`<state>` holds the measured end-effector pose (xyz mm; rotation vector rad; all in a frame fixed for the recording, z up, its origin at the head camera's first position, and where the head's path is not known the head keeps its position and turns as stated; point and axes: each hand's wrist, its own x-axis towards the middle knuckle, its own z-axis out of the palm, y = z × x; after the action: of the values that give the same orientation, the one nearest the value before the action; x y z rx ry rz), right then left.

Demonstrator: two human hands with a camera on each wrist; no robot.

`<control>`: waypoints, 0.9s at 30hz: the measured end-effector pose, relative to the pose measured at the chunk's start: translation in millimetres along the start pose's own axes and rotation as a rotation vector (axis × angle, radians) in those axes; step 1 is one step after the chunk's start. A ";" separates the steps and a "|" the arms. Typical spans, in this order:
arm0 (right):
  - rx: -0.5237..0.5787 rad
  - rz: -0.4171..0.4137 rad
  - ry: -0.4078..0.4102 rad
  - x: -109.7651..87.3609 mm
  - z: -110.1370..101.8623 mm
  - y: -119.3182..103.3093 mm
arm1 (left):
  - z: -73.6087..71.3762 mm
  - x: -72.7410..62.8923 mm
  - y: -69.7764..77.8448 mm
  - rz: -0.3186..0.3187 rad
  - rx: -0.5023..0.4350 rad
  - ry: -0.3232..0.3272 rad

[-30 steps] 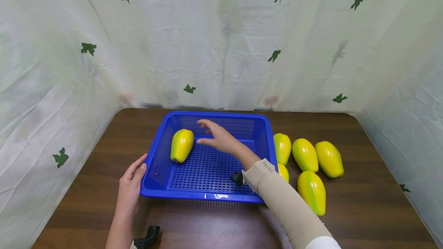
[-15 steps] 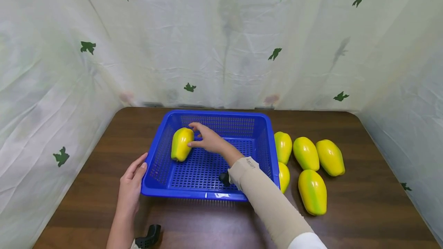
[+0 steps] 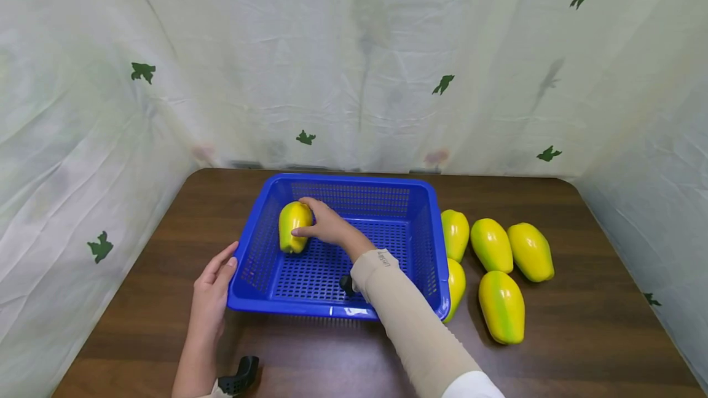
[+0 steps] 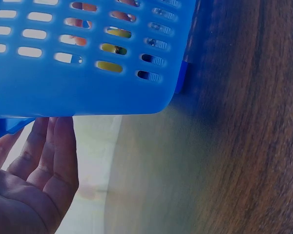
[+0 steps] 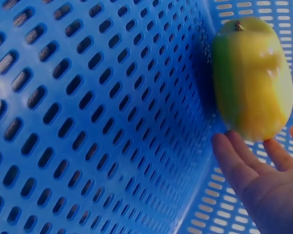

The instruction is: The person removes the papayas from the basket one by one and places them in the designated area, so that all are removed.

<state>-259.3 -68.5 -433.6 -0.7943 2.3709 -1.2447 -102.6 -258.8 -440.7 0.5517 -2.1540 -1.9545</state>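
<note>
A glossy yellow papaya [image 3: 292,239] with a green streak lies in the left part of a blue perforated basket [image 3: 354,310]. My right hand [image 3: 329,224] reaches over the basket and holds this papaya from its right side, thumb across the front and fingers behind. In the right wrist view, fingertips meet the near end of the papaya [image 5: 254,83]. My left hand [image 3: 211,284] rests at the basket's left side, thumb by the rim. The left wrist view shows that hand's nearly straight fingers [image 4: 63,151] against the outside of the basket [image 4: 88,92].
Several more papayas [image 3: 501,307] lie on the brown wooden table [image 3: 592,336], right of the basket; two sit close against its right wall. A leaf-patterned pale curtain [image 3: 359,78] surrounds the table. Black wrist mounts [image 3: 239,376] stick out from both forearms.
My right hand has moved left inside the basket and come onto the papaya, which has shifted slightly. My left hand stays at the basket's left side.
</note>
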 end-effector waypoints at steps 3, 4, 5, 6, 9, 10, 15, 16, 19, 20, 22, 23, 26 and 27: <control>-0.037 0.032 0.007 1.2 2.4 -1.6 | 1.0 -0.2 0.4 -0.001 -0.010 -0.001; -0.042 0.047 0.010 1.3 3.2 -2.4 | 1.4 0.1 0.4 -0.001 -0.018 -0.003; -0.046 0.062 0.014 1.7 4.0 -3.0 | 1.9 0.2 0.5 -0.001 -0.027 -0.006; -0.050 0.079 0.018 1.8 4.7 -3.9 | 2.2 0.4 0.4 0.003 -0.030 -0.008; -0.042 0.126 0.031 2.4 6.6 -6.3 | 3.4 1.2 0.1 -0.002 -0.042 -0.007; -0.034 0.137 0.034 2.4 7.0 -7.1 | 3.6 1.3 0.0 -0.005 -0.038 -0.004; -0.016 0.149 0.037 3.2 6.9 -8.2 | 3.7 0.9 0.0 -0.009 -0.024 0.000; -0.011 0.143 0.038 3.4 6.7 -7.7 | 3.4 0.9 0.0 -0.004 -0.026 -0.002; 0.025 0.126 0.036 3.0 5.0 -6.9 | 2.5 0.7 0.5 -0.007 -0.033 -0.005; 0.035 0.120 0.035 2.9 4.2 -6.6 | 2.3 0.7 0.7 -0.006 -0.033 -0.006; 0.068 0.116 0.034 2.4 2.4 -6.1 | 1.7 0.6 1.2 -0.003 -0.035 -0.006; 0.089 0.121 0.031 1.9 1.3 -6.1 | 1.4 0.6 1.2 -0.007 -0.035 -0.004; 0.152 0.144 0.024 1.1 -1.5 -4.4 | 0.2 0.4 1.3 -0.004 -0.037 -0.006; 0.176 0.151 0.021 0.7 -2.4 -3.9 | -0.2 0.5 1.1 -0.003 -0.037 -0.006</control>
<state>-259.9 -69.1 -429.1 -0.5395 2.2521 -1.3801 -103.1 -259.1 -439.7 0.5443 -2.1167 -1.9960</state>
